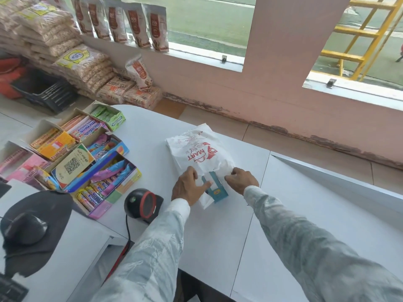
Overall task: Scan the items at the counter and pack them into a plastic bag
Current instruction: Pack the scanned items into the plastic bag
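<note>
A white plastic bag [196, 149] with red "MART" print lies flat on the white counter [218, 236]. At its near, open end a small blue and white box [218, 189] sticks halfway out of the mouth. My left hand [188, 186] holds the box and the bag's left edge. My right hand [241, 179] pinches the right edge of the bag's mouth. A black barcode scanner [141, 203] with a red ring stands to the left of my left hand.
Open display boxes of sweets and gum [82, 153] fill the counter's left side. A black mouse on a dark pad [28, 227] lies at the near left. Stacked snack packs [65, 51] and a black crate [45, 90] are on the floor beyond.
</note>
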`<act>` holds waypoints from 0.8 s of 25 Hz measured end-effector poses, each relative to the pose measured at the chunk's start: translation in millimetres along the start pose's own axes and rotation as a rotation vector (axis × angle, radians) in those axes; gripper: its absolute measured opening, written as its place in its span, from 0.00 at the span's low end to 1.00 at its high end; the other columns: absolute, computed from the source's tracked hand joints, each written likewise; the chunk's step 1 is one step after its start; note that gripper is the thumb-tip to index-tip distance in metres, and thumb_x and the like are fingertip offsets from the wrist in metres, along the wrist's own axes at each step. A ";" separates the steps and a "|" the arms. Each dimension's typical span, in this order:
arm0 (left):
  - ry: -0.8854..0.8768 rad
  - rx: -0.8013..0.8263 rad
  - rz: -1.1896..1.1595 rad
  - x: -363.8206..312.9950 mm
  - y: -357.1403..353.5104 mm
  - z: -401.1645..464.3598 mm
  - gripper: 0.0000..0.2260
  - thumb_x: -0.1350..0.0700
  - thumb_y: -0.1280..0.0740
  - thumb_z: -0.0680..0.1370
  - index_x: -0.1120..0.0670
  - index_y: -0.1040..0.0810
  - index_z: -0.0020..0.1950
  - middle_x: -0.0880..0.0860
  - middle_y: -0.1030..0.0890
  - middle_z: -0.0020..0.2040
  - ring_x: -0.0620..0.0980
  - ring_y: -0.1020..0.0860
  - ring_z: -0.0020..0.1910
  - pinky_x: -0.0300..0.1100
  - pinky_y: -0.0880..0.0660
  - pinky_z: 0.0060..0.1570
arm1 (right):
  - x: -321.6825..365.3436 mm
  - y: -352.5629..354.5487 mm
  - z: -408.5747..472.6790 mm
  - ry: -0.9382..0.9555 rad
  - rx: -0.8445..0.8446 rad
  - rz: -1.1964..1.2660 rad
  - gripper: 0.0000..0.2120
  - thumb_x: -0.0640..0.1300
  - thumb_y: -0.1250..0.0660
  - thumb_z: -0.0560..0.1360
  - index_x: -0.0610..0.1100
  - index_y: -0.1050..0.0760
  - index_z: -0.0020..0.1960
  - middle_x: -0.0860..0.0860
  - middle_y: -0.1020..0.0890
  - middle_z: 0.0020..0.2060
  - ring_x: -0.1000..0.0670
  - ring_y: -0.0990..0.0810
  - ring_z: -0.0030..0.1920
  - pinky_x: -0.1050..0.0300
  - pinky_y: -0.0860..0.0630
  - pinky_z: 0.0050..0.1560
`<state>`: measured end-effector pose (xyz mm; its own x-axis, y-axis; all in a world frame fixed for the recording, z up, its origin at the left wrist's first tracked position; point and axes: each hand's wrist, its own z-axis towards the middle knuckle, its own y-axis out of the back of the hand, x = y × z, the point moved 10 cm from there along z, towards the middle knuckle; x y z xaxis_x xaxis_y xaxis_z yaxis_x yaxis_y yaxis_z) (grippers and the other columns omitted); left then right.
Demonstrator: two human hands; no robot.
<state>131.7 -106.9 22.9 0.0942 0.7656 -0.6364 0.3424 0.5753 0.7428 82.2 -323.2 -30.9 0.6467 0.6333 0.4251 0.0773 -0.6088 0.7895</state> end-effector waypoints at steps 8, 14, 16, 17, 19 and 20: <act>-0.140 0.067 0.482 -2.2 -58.7 -50.3 0.13 0.53 0.30 0.74 0.54 0.24 0.57 0.53 0.26 0.54 0.55 0.22 0.51 0.47 0.25 0.45 | 16.9 -10.3 -3.3 0.190 0.150 -0.044 0.11 0.54 0.29 0.69 0.54 0.16 0.49 0.50 0.16 0.49 0.47 0.18 0.44 0.55 0.21 0.48; 0.004 -0.012 0.274 9.0 -49.8 -59.6 0.04 0.60 0.33 0.75 0.55 0.21 0.49 0.55 0.24 0.51 0.58 0.20 0.47 0.46 0.23 0.43 | 18.7 6.7 -9.7 0.234 -0.002 -0.147 0.09 0.50 0.30 0.69 0.51 0.18 0.49 0.47 0.17 0.49 0.44 0.18 0.47 0.56 0.23 0.46; 0.015 -0.030 0.255 9.8 -43.6 -63.7 0.02 0.59 0.32 0.75 0.55 0.21 0.46 0.54 0.24 0.49 0.57 0.20 0.45 0.44 0.26 0.40 | 23.2 8.1 -8.7 0.266 -0.023 -0.210 0.12 0.49 0.29 0.69 0.52 0.19 0.53 0.48 0.18 0.51 0.44 0.18 0.49 0.55 0.23 0.48; 0.018 -0.041 0.244 11.0 -40.7 -66.1 0.02 0.59 0.32 0.76 0.56 0.20 0.45 0.55 0.23 0.48 0.56 0.20 0.44 0.42 0.28 0.39 | 26.0 5.1 -7.8 0.285 -0.019 -0.264 0.13 0.49 0.28 0.69 0.51 0.19 0.54 0.49 0.18 0.50 0.43 0.18 0.49 0.54 0.22 0.48; 0.022 -0.061 0.226 15.2 -36.4 -69.6 0.03 0.59 0.32 0.76 0.56 0.20 0.44 0.54 0.23 0.48 0.55 0.21 0.44 0.41 0.31 0.39 | 34.4 0.4 -8.3 0.348 -0.057 -0.385 0.10 0.47 0.28 0.69 0.47 0.18 0.51 0.48 0.16 0.47 0.42 0.17 0.44 0.54 0.20 0.46; 0.024 -0.065 0.221 16.6 -35.4 -70.9 0.03 0.59 0.33 0.76 0.56 0.20 0.44 0.54 0.23 0.47 0.55 0.21 0.44 0.40 0.32 0.39 | 38.5 -1.5 -9.4 0.382 -0.091 -0.431 0.09 0.45 0.28 0.70 0.44 0.18 0.49 0.47 0.15 0.46 0.42 0.17 0.42 0.54 0.19 0.44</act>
<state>54.9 -94.2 0.8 0.1382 0.8811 -0.4522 0.2550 0.4095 0.8759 99.9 -293.4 -11.6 0.2508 0.9524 0.1733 0.1961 -0.2253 0.9543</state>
